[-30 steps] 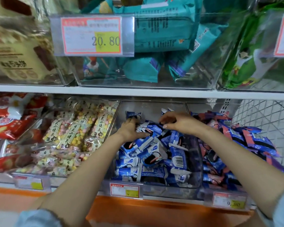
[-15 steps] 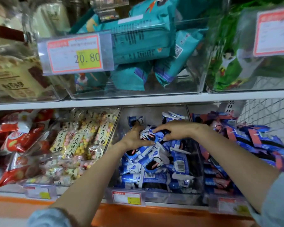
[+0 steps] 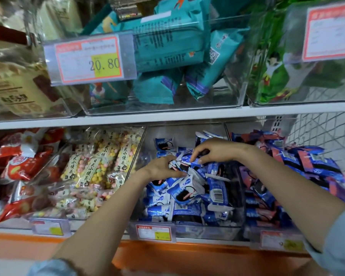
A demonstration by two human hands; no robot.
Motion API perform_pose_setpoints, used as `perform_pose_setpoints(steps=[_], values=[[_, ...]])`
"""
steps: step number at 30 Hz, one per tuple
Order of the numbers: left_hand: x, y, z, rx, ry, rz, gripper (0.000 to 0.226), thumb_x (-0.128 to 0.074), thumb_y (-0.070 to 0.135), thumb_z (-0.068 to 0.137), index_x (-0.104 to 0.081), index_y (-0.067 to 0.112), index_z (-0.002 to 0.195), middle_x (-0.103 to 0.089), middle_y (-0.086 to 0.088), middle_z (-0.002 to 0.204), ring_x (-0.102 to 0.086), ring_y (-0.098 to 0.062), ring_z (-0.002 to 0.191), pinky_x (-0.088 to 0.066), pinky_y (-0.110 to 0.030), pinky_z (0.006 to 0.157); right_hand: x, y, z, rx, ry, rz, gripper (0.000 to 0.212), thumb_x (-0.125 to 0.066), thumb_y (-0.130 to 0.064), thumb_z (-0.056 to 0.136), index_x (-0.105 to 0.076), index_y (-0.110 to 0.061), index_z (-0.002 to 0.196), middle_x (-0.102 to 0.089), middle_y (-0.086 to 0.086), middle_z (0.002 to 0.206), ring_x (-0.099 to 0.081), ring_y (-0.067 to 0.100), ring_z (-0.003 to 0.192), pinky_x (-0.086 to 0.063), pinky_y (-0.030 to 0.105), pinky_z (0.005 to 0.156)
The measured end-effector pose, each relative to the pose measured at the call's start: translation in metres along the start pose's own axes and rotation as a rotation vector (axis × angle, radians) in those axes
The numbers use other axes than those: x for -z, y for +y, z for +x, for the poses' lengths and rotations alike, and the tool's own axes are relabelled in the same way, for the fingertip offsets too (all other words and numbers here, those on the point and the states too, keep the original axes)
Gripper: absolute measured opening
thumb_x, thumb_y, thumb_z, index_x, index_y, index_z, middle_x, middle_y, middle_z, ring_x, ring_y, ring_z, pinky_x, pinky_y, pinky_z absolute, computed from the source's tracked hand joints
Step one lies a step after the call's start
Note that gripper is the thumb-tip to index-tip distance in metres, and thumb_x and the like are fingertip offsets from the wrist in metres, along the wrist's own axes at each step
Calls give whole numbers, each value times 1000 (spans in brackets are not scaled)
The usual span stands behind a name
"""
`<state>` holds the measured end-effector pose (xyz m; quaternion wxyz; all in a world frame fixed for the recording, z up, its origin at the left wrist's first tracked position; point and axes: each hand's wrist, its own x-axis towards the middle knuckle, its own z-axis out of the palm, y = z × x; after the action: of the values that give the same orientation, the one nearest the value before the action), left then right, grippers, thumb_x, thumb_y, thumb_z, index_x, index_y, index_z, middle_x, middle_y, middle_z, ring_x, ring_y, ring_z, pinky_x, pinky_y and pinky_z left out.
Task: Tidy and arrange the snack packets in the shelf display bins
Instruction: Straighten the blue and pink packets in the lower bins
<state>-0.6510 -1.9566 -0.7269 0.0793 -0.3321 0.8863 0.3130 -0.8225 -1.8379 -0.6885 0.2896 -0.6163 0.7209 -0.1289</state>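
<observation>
Blue-and-white foil snack packets (image 3: 187, 196) are heaped in the clear plastic middle bin (image 3: 217, 229); clear bags of pastel puffs (image 3: 96, 170) are binned left, blue-and-red foil packets (image 3: 307, 162) right, teal foil packets (image 3: 167, 46) above.

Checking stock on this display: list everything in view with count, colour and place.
blue-and-white packets: many, blue and white, lower shelf, middle bin.
blue-and-red packets: many, blue and red, lower shelf, right bin.
clear bags: several, pastel balls inside, lower shelf, left of the middle bin.
red packets: several, red, lower shelf, far left.
teal packets: several, teal, upper shelf, middle bin.
green packets: some, green, upper right bin.
beige packets: some, beige, upper left bin.
price tags: five, red-bordered, bin fronts.
left hand: one, gripping blue-and-white packets, middle bin.
right hand: one, pinching one there.
</observation>
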Motion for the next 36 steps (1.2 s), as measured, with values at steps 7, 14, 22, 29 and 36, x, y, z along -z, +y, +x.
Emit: perform_pose_setpoints(steps=[7, 14, 22, 29, 36], values=[[-8, -6, -4, -93, 100, -142, 74, -68, 46, 79, -37, 19, 140, -40, -2, 145, -42, -19, 129, -35, -29, 106, -6, -2, -3, 39, 98, 35, 20, -70, -11, 82, -56, -26, 82, -58, -12, 78, -55, 9, 76, -42, 26, 72], [-8, -4, 8, -218, 286, -93, 36, -70, 22, 82, -61, 24, 116, -65, 2, 114, -60, -17, 106, -47, -36, 96, -13, -3, 3, -82, 79, -304, 68, -76, -49, 71, -39, -26, 123, -56, -6, 111, -57, 17, 94, -49, 32, 78], [0, 8, 8, -231, 519, -294, 14, -65, 23, 86, -67, 11, 92, -67, -3, 88, -61, -14, 76, -49, -25, 74, -2, -4, 1, -75, 261, 116, 23, -61, -19, 89, -55, -19, 112, -54, 5, 130, -57, 16, 103, -44, 27, 81], [1, 11, 3, -152, 399, -855, 15, -56, 4, 90, -58, 10, 76, -61, -2, 61, -60, -8, 51, -53, -29, 62, -3, -6, -5, -55, 374, 304, 20, -69, -18, 84, -62, -14, 102, -61, 1, 110, -53, 6, 95, -37, 22, 84], [5, 13, -5, -311, 355, -708, 27, -65, 10, 85, -56, 17, 108, -65, -1, 103, -62, -11, 97, -51, -19, 84, -4, -7, -6, -31, 479, 299, 10, -60, -24, 91, -62, -14, 92, -58, -1, 83, -55, 12, 71, -41, 23, 62]])
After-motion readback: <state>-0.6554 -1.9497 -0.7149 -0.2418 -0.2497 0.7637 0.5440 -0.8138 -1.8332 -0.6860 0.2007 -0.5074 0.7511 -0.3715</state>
